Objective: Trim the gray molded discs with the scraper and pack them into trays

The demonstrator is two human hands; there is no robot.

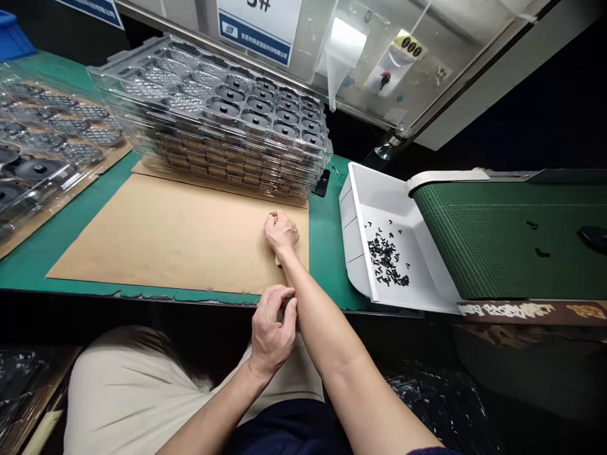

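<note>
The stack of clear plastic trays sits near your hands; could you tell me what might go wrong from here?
The right hand rests on the cardboard sheet close to the stack of clear plastic trays, so a knock might shift it. The small black parts lie loose in the white plastic bin; a bump could perhaps scatter them.
</note>
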